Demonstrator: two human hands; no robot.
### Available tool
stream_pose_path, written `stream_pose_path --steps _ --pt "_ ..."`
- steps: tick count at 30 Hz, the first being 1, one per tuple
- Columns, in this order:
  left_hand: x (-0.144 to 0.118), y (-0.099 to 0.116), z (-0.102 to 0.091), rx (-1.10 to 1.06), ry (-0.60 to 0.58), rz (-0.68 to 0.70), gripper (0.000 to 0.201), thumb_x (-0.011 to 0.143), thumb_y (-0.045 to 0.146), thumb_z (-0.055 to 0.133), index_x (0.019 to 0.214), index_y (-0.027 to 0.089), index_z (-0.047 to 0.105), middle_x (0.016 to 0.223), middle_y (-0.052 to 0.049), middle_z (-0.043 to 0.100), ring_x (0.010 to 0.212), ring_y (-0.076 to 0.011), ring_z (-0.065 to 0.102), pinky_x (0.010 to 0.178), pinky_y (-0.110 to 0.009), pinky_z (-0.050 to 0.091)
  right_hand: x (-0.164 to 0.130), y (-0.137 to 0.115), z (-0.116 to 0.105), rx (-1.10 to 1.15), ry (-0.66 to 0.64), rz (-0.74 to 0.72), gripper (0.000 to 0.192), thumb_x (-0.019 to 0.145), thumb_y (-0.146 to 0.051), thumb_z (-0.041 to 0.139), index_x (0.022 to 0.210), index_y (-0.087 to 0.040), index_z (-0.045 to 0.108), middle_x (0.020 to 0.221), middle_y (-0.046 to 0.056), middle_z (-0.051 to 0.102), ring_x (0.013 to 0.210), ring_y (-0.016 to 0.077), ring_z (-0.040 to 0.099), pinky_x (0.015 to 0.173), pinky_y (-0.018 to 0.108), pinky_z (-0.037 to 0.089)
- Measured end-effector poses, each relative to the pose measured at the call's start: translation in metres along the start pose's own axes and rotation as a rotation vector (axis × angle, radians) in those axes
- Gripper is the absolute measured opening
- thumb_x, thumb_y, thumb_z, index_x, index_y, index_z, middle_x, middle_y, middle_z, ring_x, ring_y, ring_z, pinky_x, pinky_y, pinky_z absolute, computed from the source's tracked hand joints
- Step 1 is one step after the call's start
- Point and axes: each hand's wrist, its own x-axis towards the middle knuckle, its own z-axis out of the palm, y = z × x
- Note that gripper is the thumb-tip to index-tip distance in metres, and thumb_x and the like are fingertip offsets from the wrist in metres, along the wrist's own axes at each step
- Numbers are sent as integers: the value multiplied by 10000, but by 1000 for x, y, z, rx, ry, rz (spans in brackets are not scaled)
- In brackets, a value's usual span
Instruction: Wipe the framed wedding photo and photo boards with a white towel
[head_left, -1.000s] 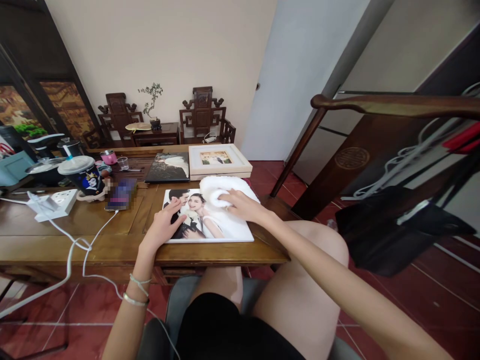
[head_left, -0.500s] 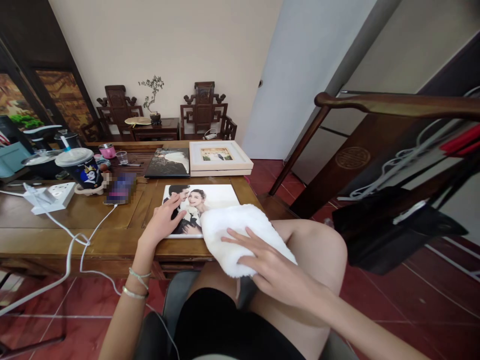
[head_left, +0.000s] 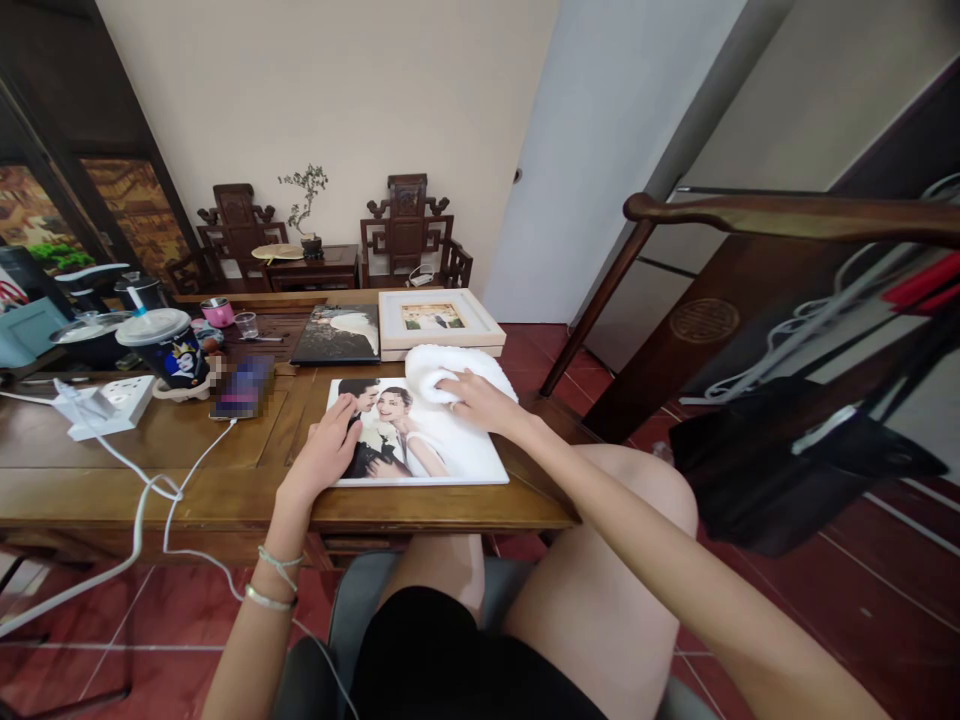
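Note:
A white-bordered photo print (head_left: 442, 455) of a couple lies flat on the wooden table (head_left: 187, 470) in front of me. My left hand (head_left: 330, 450) rests flat on its left part, fingers spread, pinning it down. My right hand (head_left: 476, 400) presses a white fluffy cloth (head_left: 439, 365) onto the print's far right corner.
Behind the print lie a dark photo album (head_left: 337, 335) and a white framed photo (head_left: 435, 320). To the left are a phone (head_left: 241, 387) on a white cable, a power strip (head_left: 105, 405), a lidded cup (head_left: 161, 345). A wooden stair rail (head_left: 787, 215) stands at right.
My right hand had swept the cloth down to the print's near edge half a second ago; now it is back up at the far right corner. My left hand stayed put.

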Motion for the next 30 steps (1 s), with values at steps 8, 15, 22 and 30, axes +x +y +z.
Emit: stream_pose_path --steps 8,15,22,30 --pt "2 -5 5 -4 28 -4 495 987 279 268 1426 130 438 1554 -147 367 1454 -244 316 1175 -451 278 -60 -41 -8 70 -26 -9 478 714 21 431 1108 -146 645 1422 197 522 1403 301 388 1138 586 282" --pt "2 -3 3 43 -10 13 497 977 230 285 1459 170 391 1569 -137 339 1466 -251 287 1175 -478 270 -135 -100 -32 103 -122 -108 506 644 52 418 950 -241 695 1478 56 491 1447 273 308 1180 571 270" --pt "1 -1 0 52 -44 15 499 973 227 282 1456 169 392 1572 -141 329 1464 -261 289 1173 -481 270 -92 -78 -27 130 -102 -94 488 649 30 428 984 -205 694 1434 116 534 1411 290 379 1153 576 295" --pt "2 -8 2 55 -48 32 509 977 242 272 1466 149 378 1574 -146 324 1469 -256 278 1186 -474 247 -1 -5 -8 20 -37 -56 476 702 -6 421 1086 -147 665 1133 136 695 1095 304 608 966 463 447"
